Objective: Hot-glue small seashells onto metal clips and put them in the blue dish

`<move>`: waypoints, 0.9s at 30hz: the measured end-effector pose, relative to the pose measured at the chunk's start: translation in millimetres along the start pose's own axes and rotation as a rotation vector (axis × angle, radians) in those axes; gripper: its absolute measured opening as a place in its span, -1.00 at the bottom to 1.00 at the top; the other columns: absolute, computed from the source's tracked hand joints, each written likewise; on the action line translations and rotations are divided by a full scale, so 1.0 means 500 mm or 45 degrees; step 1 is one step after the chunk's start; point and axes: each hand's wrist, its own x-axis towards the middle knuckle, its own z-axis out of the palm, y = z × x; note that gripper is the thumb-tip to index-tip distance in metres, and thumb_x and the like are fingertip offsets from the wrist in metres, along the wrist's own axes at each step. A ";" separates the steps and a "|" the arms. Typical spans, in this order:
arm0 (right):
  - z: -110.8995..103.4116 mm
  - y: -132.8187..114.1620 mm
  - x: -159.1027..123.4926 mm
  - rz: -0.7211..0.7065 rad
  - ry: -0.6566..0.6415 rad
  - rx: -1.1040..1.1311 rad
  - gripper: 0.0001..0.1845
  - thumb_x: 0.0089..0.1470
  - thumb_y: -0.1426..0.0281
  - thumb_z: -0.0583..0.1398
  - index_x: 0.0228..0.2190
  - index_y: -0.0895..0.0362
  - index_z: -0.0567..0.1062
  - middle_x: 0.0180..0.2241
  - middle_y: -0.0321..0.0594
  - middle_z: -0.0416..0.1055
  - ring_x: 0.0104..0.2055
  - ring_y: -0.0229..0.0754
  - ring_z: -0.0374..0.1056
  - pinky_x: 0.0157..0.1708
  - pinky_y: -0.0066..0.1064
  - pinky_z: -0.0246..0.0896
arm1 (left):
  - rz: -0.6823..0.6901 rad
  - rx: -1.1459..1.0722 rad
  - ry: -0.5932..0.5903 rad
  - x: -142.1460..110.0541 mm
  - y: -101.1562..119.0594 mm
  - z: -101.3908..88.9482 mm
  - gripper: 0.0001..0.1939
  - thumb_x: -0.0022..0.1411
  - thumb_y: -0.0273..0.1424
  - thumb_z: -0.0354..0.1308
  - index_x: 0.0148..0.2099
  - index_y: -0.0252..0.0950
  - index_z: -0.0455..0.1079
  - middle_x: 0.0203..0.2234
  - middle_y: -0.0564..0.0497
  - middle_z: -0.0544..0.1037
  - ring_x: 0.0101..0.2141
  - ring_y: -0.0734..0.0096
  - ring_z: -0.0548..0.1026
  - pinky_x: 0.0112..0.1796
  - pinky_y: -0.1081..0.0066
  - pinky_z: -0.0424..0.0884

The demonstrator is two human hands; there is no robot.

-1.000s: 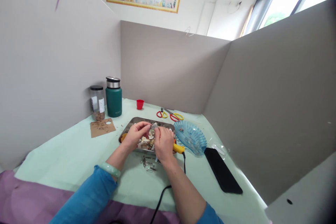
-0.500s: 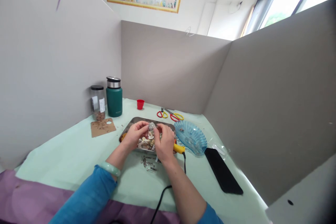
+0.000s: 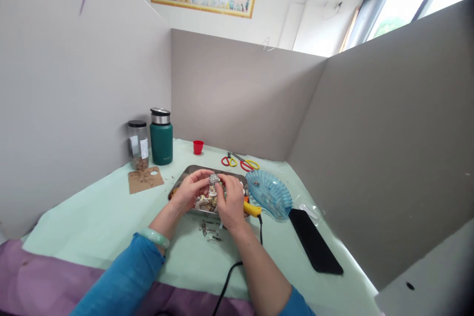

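Above the metal tray (image 3: pixel 188 168), a small grey, rough, shell-like piece (image 3: pixel 214 178) is pinched between my two hands. My left hand (image 3: pixel 191 189) closes its fingertips on the left side of it. On the right side, the thumb and fingers of my right hand (image 3: pixel 232 197) grip it. Under the hands the tray holds a heap of pale, mixed shells (image 3: pixel 207 202), partly hidden. A yellow tool handle (image 3: pixel 252 209) with a black cord sticks out of the tray beside my right hand.
Metal clips (image 3: pixel 210 232) lie in front of the tray. A blue shell-shaped dish (image 3: pixel 272 192), a black flat case (image 3: pixel 314 242) and scissors (image 3: pixel 248 163) are to the right and behind. A green flask (image 3: pixel 161 143), jar (image 3: pixel 138 145), brown card (image 3: pixel 145 180) and red cup (image 3: pixel 198 147) stand left.
The small grey piece has turned slightly between my fingertips, and my right fingers have shifted a little on it. Everything else stays in place.
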 end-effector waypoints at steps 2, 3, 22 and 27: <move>0.001 0.001 -0.001 0.016 -0.001 0.009 -0.78 0.18 0.42 0.05 -0.14 0.14 0.40 -0.18 -0.12 0.43 -0.13 -0.09 0.28 -0.10 -0.24 0.10 | 0.000 0.006 0.006 -0.001 0.002 0.002 -0.70 -0.03 -0.37 0.33 -0.21 -0.33 0.45 -0.56 0.10 0.47 -0.66 0.65 0.30 -0.60 0.58 0.24; 0.002 0.002 -0.001 0.020 0.003 0.014 -0.78 0.18 0.42 0.05 -0.15 0.14 0.41 -0.18 -0.12 0.43 -0.13 -0.09 0.28 -0.10 -0.24 0.10 | 0.000 0.006 0.009 -0.002 0.004 0.004 -0.70 -0.03 -0.37 0.33 -0.21 -0.34 0.45 -0.57 0.10 0.47 -0.66 0.65 0.30 -0.59 0.57 0.25; 0.005 0.008 -0.002 -0.012 0.008 0.051 -0.77 0.11 0.43 0.14 -0.14 0.14 0.40 -0.18 -0.13 0.44 -0.12 -0.08 0.28 -0.08 -0.23 0.09 | 0.044 0.042 0.032 -0.002 0.004 0.007 -0.71 -0.05 -0.36 0.35 -0.24 -0.37 0.51 -0.66 0.10 0.42 -0.65 0.63 0.27 -0.57 0.58 0.28; 0.008 0.008 -0.001 -0.003 -0.007 0.056 -0.78 0.13 0.42 0.12 -0.14 0.13 0.41 -0.17 -0.14 0.45 -0.12 -0.09 0.30 -0.07 -0.23 0.07 | 0.057 0.050 0.031 -0.004 0.004 0.011 -0.72 -0.06 -0.36 0.36 -0.25 -0.37 0.49 -0.65 0.12 0.42 -0.65 0.65 0.28 -0.58 0.59 0.27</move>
